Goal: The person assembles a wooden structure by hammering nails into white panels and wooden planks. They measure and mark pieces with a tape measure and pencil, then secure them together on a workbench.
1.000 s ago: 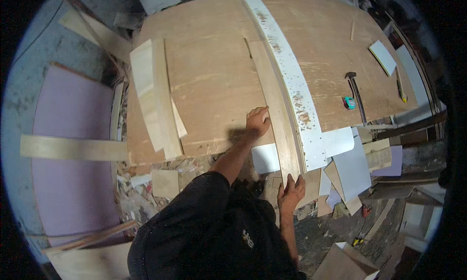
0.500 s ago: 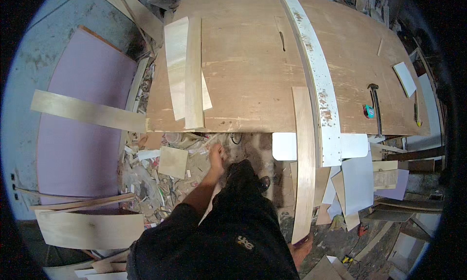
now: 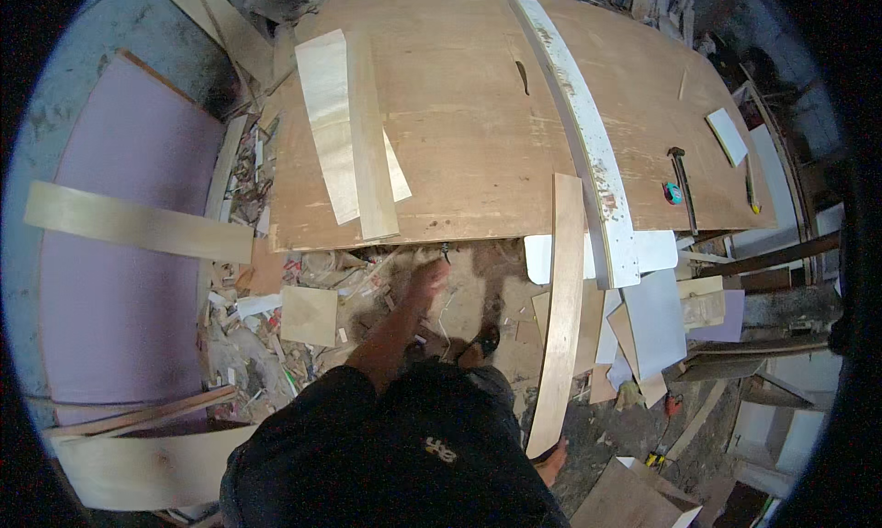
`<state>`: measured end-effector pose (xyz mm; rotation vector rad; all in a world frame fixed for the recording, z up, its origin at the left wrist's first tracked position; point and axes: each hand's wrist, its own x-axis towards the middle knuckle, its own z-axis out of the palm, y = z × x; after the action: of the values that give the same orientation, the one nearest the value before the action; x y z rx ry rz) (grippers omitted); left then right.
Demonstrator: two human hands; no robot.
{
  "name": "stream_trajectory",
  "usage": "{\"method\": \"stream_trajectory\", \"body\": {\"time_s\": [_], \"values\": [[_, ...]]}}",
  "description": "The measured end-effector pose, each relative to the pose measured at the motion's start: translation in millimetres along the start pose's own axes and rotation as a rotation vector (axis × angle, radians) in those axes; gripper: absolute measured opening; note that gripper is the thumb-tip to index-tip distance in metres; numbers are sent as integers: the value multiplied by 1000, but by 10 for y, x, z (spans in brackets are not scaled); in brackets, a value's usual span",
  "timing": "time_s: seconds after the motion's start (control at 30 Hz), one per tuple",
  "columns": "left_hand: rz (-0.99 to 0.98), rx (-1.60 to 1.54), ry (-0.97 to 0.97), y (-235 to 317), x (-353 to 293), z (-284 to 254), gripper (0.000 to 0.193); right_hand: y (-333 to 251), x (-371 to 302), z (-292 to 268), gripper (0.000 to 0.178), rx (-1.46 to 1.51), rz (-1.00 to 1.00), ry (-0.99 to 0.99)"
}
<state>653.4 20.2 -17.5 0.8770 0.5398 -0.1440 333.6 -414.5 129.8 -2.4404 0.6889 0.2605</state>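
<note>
My right hand grips the near end of a long, pale wooden strip. The strip's far end lies over the plywood tabletop, left of a long white board with brown stains. Close to the table's front edge is my left hand, its fingers smeared by motion. A small dark thing shows just beyond it at the edge, too small to name. Two pale wooden pieces, a wide board and a narrower strip, lie overlapped at the table's left.
On the table's right are a hammer, a teal tape measure and a small white panel. A lilac panel stands at left, crossed by a pale strip. Scraps litter the floor; offcut panels lean at right.
My left hand has moved right and closer to the table edge. The strip's near end has shifted slightly left with my right hand. The whole view has turned a little.
</note>
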Motion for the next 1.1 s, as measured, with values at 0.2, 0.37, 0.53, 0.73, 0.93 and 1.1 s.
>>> {"method": "stream_trajectory", "body": {"time_s": [0.2,0.37,0.53,0.73,0.93,1.1], "values": [[-269,52,-96,-392,515,548,48,-389,-492,90,106,26,-166,109],[-181,-189,52,-222,1076,953,27,-628,-827,-171,99,-124,79,116],[-229,-426,80,-38,1000,1109,49,-809,-1205,-70,100,-70,198,115],[-261,-180,-70,52,702,1189,58,-797,-1387,-116,97,-29,132,97],[-217,-97,-660,34,-284,1144,65,-1156,-526,-51,96,36,-237,44],[-428,-28,-355,-105,-711,1102,54,-1866,721,364,78,326,-472,5]]}}
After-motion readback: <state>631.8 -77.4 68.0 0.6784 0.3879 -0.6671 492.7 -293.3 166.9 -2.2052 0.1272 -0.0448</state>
